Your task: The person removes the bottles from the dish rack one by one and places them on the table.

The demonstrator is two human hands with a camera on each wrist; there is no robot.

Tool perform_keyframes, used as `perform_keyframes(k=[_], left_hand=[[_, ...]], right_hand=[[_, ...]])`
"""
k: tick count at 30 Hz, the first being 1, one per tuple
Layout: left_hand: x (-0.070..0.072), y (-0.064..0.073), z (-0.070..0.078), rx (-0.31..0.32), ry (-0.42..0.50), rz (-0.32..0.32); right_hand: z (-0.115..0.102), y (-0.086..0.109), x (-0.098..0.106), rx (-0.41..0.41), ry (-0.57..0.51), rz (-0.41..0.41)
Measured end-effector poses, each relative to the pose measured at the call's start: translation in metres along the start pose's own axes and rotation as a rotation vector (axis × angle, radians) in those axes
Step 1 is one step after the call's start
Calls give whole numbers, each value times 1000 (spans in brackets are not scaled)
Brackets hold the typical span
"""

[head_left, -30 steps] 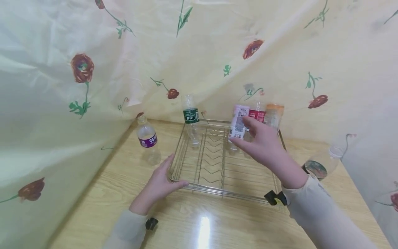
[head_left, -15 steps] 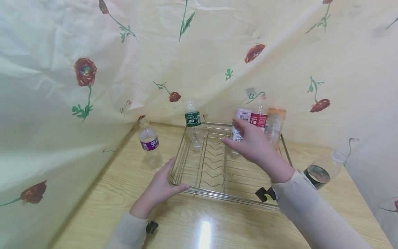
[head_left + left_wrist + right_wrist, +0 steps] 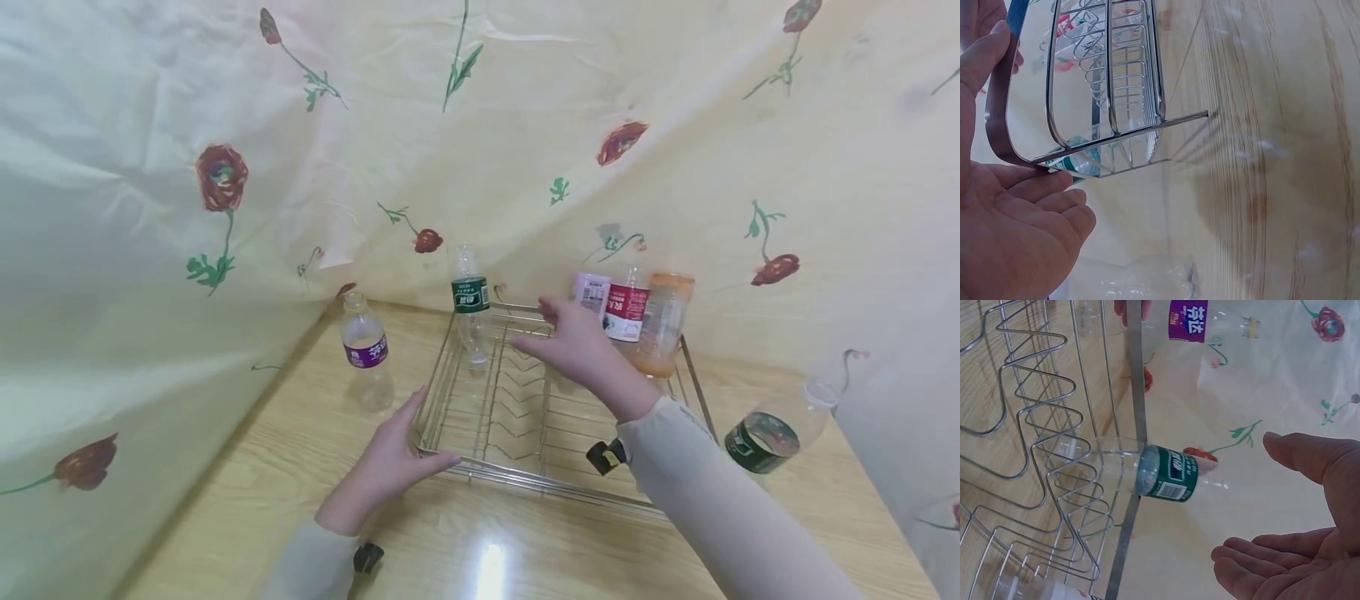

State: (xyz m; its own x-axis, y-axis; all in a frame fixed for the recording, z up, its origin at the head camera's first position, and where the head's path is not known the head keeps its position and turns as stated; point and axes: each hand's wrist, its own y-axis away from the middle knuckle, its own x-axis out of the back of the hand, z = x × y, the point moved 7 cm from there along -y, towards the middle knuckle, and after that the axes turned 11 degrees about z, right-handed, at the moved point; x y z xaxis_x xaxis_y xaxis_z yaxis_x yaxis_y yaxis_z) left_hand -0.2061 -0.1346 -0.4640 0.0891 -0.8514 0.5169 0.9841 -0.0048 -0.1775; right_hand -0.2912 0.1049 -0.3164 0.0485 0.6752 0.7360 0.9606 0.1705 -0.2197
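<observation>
My left hand (image 3: 390, 454) rests at the near left corner of a wire dish rack (image 3: 517, 477), fingers and thumb spread along its rim. In the left wrist view the thumb lies on the flat metal rim (image 3: 999, 119) and the other fingers touch below the corner. Over the middle of the rack, my right hand (image 3: 581, 342) holds nothing, thumb and fingers apart. To its left, a clear plastic bottle with a green label (image 3: 471, 296) leans upright in the rack's back left part. The right wrist view shows this green-label bottle (image 3: 1172, 474) beyond the fingertips, untouched.
At the rack's back right stand a pinkish bottle (image 3: 592, 292), a red-label bottle (image 3: 626, 312) and an orange-topped clear container (image 3: 663, 312). A purple-label bottle (image 3: 366, 352) stands left on the table; another green-label bottle (image 3: 761, 442) stands right. Flowered sheeting (image 3: 555, 125) hangs behind.
My right hand has moved left, away from the pinkish bottle and over the rack's middle. The left hand stays at the corner. The head view has tilted slightly, shifting the scene downward.
</observation>
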Motion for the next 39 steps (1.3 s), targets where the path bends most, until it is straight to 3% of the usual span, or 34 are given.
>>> perform_keyframes(k=[11,15,22,30,39], left_hand=[[-2,-2,0,11,29,0],[-3,3,-2,9,33,0],[-10,17,-14,15,53,-2],[-10,2,-1,-46,42,9],[-4,1,-2,-30,16,8]], right_hand=[[10,-19,-28,-84,-81,-36],[10,-22,-37,-102,-107,-39],[19,-25,-70,-99,-99,-76],[17,-42,-60,-48,-51,-27],[21,-49,-71,-105,-122,-20]])
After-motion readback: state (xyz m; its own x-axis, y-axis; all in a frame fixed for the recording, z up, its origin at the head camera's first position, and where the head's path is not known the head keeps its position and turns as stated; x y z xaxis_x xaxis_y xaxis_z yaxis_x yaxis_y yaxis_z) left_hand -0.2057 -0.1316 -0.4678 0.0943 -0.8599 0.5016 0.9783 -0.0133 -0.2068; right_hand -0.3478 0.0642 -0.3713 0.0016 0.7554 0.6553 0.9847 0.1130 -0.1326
